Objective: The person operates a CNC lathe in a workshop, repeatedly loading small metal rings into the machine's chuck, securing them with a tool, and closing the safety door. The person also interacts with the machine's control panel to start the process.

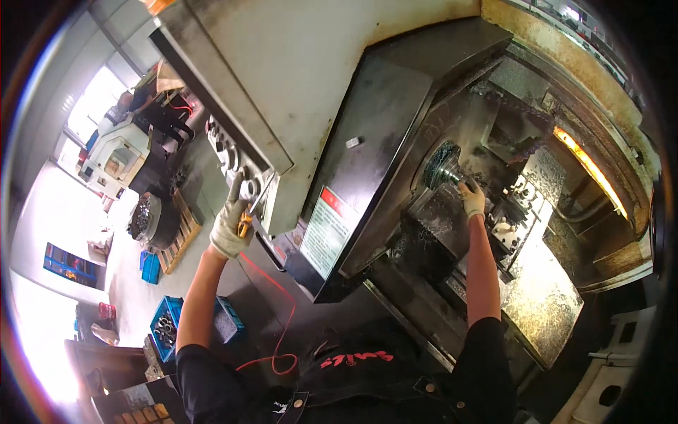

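Note:
My left hand, in a pale work glove, is wrapped round an air blow gun with a yellow-orange body and a thin metal nozzle. A finger of that hand stretches up to the round knobs and buttons of the control panel. Inside the open lathe, my gloved right hand has its fingers closed on the outer end of a shiny round metal part. The part's other end sits at the dark chuck. The fingertips of my right hand are partly hidden.
A red air hose hangs below my left hand. The lathe door stands between my arms. Tooling lies right of my right hand. Blue crates and a pallet stand at left; a person works far off.

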Demonstrator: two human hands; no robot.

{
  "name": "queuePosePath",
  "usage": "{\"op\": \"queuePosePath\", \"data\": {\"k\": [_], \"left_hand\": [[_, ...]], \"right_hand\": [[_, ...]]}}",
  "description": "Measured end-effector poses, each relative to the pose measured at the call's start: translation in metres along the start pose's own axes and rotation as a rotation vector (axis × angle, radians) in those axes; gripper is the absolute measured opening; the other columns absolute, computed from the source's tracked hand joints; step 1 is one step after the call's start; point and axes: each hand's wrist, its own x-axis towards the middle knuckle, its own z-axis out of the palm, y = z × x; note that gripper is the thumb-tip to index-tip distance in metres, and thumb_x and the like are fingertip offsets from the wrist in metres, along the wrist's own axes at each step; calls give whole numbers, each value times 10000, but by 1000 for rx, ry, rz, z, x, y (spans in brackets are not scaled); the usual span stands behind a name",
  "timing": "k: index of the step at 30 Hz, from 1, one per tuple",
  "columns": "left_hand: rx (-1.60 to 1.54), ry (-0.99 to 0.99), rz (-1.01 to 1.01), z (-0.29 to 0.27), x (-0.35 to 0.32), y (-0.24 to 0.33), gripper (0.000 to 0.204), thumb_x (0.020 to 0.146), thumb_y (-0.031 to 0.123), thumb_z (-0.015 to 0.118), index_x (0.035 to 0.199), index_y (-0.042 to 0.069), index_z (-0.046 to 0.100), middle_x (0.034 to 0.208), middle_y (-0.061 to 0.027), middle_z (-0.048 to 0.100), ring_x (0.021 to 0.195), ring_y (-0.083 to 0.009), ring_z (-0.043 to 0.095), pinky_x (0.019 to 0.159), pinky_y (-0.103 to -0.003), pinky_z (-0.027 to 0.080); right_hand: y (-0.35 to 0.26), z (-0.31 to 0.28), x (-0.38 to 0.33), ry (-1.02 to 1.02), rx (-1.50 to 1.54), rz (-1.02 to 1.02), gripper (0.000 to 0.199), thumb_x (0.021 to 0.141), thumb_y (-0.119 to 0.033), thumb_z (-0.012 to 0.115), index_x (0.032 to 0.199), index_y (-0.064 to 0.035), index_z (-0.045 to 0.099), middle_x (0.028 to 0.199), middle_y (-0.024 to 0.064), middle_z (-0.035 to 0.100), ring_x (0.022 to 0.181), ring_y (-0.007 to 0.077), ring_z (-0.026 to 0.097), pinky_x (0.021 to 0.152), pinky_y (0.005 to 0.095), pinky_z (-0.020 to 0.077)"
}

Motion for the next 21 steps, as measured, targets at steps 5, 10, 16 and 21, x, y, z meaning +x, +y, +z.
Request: {"op": "queuePosePath", "data": {"k": [5,10,16,21], "left_hand": [[26,100,-94,4,1,26,222,620,17,486,834,1,542,1325,-194,300,852,-363,553,710,-392,452],[111,-40,-110,-8,-12,43,260,625,56,538,880,72,587,1327,-108,329,854,-327,568,734,-372,458],[64,-164,-63,-21,0,57,373,679,76,505,1049,123,508,1062,-173,542,874,-341,557,734,-413,443],[-27,59,-131,25,-59,12,420,653,76,520,1072,83,493,1316,-161,315,996,-342,506,822,-385,431]], "right_hand": [[-17,16,-83,-70,-90,-313,441,711,-68,569,1143,-27,492,1017,113,568,872,185,544,772,286,421],[-33,45,-235,-738,-82,-69,382,736,-91,589,1103,-14,514,983,98,576,860,176,550,730,283,449],[-33,97,-348,-994,147,208,504,735,-154,638,1182,-20,449,910,70,578,698,120,532,575,261,442],[-46,131,-380,-955,114,113,209,745,-143,607,905,-15,566,709,30,576,587,97,514,499,238,409]]}}
